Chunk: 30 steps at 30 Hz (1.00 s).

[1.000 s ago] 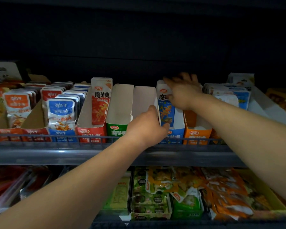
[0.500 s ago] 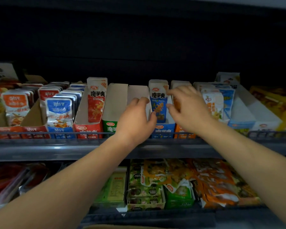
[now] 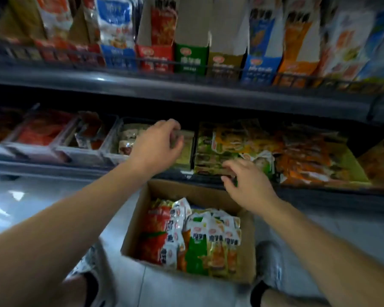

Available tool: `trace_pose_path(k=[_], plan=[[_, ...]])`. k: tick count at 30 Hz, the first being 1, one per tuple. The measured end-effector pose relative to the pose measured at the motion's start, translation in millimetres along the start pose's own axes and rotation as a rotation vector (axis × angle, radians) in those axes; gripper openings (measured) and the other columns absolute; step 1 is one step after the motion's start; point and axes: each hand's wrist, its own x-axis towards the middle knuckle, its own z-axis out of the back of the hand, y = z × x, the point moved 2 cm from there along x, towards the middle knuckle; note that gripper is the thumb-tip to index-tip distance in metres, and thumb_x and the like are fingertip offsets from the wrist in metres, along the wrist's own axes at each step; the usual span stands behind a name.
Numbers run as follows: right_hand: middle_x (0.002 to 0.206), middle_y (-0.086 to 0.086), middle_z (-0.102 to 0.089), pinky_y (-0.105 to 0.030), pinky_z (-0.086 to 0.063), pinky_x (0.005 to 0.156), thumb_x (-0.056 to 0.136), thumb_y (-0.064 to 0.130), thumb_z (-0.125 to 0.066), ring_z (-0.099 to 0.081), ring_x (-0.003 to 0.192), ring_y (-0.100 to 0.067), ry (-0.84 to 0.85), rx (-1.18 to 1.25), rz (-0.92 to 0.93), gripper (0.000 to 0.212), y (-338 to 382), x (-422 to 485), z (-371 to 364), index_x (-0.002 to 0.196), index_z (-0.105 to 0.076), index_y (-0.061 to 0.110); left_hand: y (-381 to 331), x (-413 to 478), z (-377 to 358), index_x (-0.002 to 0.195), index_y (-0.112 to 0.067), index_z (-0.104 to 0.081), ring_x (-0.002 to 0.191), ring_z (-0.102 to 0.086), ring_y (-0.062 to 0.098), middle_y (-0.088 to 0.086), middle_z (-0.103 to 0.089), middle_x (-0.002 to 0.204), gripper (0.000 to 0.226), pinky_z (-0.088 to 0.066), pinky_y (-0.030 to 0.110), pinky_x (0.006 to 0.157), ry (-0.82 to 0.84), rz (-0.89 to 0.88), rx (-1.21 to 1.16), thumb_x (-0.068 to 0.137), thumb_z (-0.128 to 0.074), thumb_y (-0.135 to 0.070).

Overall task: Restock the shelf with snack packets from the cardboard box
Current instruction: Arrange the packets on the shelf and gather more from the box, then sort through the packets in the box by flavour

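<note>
An open cardboard box (image 3: 140,213) stands on the floor below the shelves, holding red, white, green and yellow snack packets (image 3: 193,238). My left hand (image 3: 157,147) hovers in front of the lower shelf (image 3: 319,193), fingers curled, with nothing seen in it. My right hand (image 3: 248,185) is lower, above the box's far edge, fingers spread and empty. The upper shelf (image 3: 186,89) carries upright display cartons of packets (image 3: 262,63). Motion blurs the view.
Clear bins (image 3: 40,149) with red packets line the lower shelf at left; loose green and orange packets (image 3: 297,156) lie in a yellow tray at right. My knees and a shoe (image 3: 271,262) flank the box on the pale tiled floor.
My view has dropped from the upper shelf to the lower shelf and the box. Both hands left the upright cartons and came down, the right one lowest.
</note>
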Motion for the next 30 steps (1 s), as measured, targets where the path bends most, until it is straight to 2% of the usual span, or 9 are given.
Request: trace_pose_path(k=[2,7,10,12,16,19,25,28,30], plan=[[0.128,0.004,-0.057,-0.035,-0.046,0.098,0.101,0.037,-0.051,-0.051,0.122,-0.019,0.138,-0.016,-0.048,0.039,-4.7,-10.2,-44.4,0.138,-0.052,0.023,31.9,-34.8,-20.7,0.118,-0.020,-0.064,0.082,-0.064,0.021,-0.004,-0.065,0.090,0.031,-0.057,0.042,0.072,0.090,0.073,0.004,0.095,-0.058,-0.039],[0.132,-0.003,-0.057,-0.037,-0.048,0.092,0.099,0.039,-0.054,-0.052,0.122,-0.026,0.460,-0.036,-0.154,0.042,-30.0,-36.9,-144.9,0.137,-0.050,0.022,91.7,-109.3,-61.5,0.107,-0.021,-0.071,0.084,-0.068,0.020,-0.004,-0.072,0.090,0.019,-0.053,0.032,0.074,0.292,0.213,0.024,0.096,-0.062,-0.034],[0.144,-0.005,-0.050,-0.036,-0.041,0.104,0.097,0.038,-0.058,-0.046,0.130,-0.026,0.563,-0.041,-0.186,0.051,-43.7,-51.7,-181.4,0.144,-0.047,0.021,114.2,-144.8,-84.2,0.107,-0.025,-0.069,0.092,-0.064,0.022,-0.004,-0.069,0.094,0.031,-0.051,0.036,0.085,0.415,0.215,0.031,0.092,-0.051,-0.045],[0.149,-0.006,-0.044,-0.035,-0.036,0.110,0.095,0.038,-0.061,-0.039,0.136,-0.028,0.605,-0.056,-0.207,0.057,-51.4,-60.0,-197.2,0.147,-0.044,0.022,122.6,-163.5,-95.1,0.110,-0.025,-0.068,0.098,-0.062,0.020,-0.005,-0.067,0.099,0.030,-0.048,0.039,0.092,0.468,0.210,0.038,0.093,-0.051,-0.044],[0.150,-0.008,-0.035,-0.036,-0.033,0.112,0.087,0.048,-0.068,-0.032,0.138,-0.029,0.589,-0.133,-0.223,0.080,-62.2,-70.0,-212.2,0.154,-0.031,0.023,133.5,-181.1,-108.1,0.111,-0.022,-0.069,0.101,-0.060,0.019,-0.002,-0.068,0.106,0.038,-0.050,0.042,0.093,0.443,0.180,0.031,0.092,-0.047,-0.047],[0.146,-0.007,-0.031,-0.039,-0.032,0.113,0.081,0.053,-0.072,-0.029,0.136,-0.029,0.566,-0.167,-0.254,0.089,-64.9,-69.7,-214.4,0.153,-0.028,0.026,128.7,-181.2,-111.3,0.113,-0.021,-0.069,0.105,-0.058,0.020,-0.002,-0.067,0.109,0.037,-0.047,0.043,0.097,0.398,0.229,0.010,0.092,-0.049,-0.045],[0.148,-0.008,-0.038,-0.040,-0.034,0.113,0.082,0.047,-0.074,-0.033,0.137,-0.028,0.508,-0.147,-0.247,0.081,-62.8,-73.0,-214.4,0.148,-0.034,0.019,120.3,-182.9,-115.3,0.119,-0.020,-0.067,0.114,-0.054,0.021,0.001,-0.064,0.116,0.039,-0.042,0.040,0.100,0.386,0.293,-0.023,0.092,-0.050,-0.044],[0.145,-0.007,-0.042,-0.038,-0.037,0.111,0.084,0.042,-0.075,-0.037,0.135,-0.026,0.420,-0.121,-0.242,0.069,-57.5,-77.9,-208.4,0.140,-0.041,0.019,119.2,-184.6,-115.4,0.120,-0.019,-0.066,0.114,-0.054,0.023,0.002,-0.064,0.117,0.040,-0.043,0.042,0.101,0.379,0.282,-0.035,0.092,-0.051,-0.043],[0.138,-0.006,-0.050,-0.038,-0.044,0.104,0.085,0.036,-0.076,-0.046,0.128,-0.025,0.407,-0.009,-0.275,0.055,-53.4,-79.2,-203.0,0.128,-0.045,0.022,118.9,-185.0,-115.7,0.121,-0.018,-0.066,0.116,-0.054,0.024,0.004,-0.064,0.118,0.039,-0.043,0.043,0.102,0.376,0.280,-0.030,0.094,-0.053,-0.042]])
